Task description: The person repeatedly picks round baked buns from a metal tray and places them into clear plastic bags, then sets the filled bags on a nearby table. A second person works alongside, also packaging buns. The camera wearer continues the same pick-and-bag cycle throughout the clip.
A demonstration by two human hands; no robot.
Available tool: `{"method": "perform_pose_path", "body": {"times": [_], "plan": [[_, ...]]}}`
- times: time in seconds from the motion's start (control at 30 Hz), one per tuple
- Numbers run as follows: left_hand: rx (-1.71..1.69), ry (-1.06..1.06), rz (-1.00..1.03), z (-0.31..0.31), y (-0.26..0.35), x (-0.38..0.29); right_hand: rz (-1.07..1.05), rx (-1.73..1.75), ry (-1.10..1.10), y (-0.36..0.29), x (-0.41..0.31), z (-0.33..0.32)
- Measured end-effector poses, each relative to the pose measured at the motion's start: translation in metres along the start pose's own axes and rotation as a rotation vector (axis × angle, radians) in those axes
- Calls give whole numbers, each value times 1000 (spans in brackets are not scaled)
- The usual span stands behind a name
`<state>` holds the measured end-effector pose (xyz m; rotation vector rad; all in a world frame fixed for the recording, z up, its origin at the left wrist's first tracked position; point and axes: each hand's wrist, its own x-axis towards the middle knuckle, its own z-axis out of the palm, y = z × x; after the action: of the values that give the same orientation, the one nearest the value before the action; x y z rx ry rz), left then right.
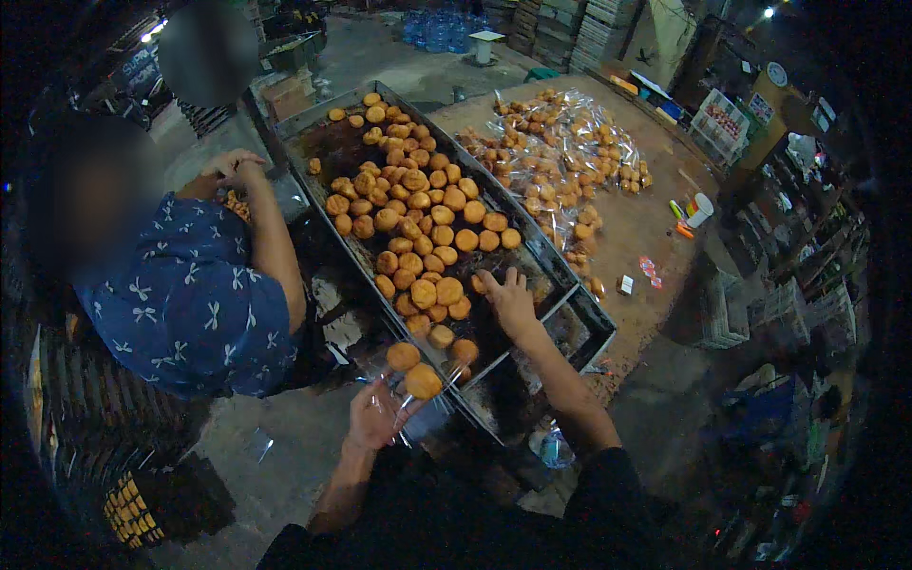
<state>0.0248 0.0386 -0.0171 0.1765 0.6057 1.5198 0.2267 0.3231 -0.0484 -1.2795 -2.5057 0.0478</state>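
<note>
A long metal tray (328, 231) runs diagonally before me, with many round golden-brown buns (415, 179) piled in it. My left hand (376, 413) is at the tray's near left corner, holding a clear plastic bag (420, 420) with buns (423, 381) at its mouth; how many are inside is hard to tell. Inside the tray, right of the pile, my right hand (509, 303) reaches down with its fingertips on a single bun (478, 284). A metal divider (559, 304) crosses the tray beside my right wrist.
Bagged buns (563, 164) lie heaped on a brown table (641, 235) beyond the tray. A white cup (700, 208), markers and a small box (625, 284) are on that table. At the tray's left sits another person (199, 306) in a patterned blue shirt, hands together.
</note>
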Motion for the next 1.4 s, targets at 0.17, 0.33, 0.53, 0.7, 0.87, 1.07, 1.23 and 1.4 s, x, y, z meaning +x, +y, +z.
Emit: {"method": "perform_pose_path", "body": {"times": [0.17,0.33,0.53,0.7,0.87,1.07,1.23,1.4], "plan": [[-46,20,8,1,-5,-5,62,277,-3,-4,3,-7],[-171,-132,3,-3,-1,-9,273,916,56,-40,-16,-70],[-137,-146,-4,0,-6,-8,57,945,-51,-85,-67,-195],[-212,-327,-75,-5,-18,3,-283,765,-393,-96,-60,-225],[-126,-150,-181,-4,-26,3,-226,1060,-354,-93,-63,-232],[-137,-272,-136,25,-18,-1,26,1293,129,-118,-94,-240],[-29,-190,-130,29,-17,-2,102,1262,373,-141,-105,-207],[-212,-212,-145,7,-28,6,231,1097,277,-131,-106,-176]]}}
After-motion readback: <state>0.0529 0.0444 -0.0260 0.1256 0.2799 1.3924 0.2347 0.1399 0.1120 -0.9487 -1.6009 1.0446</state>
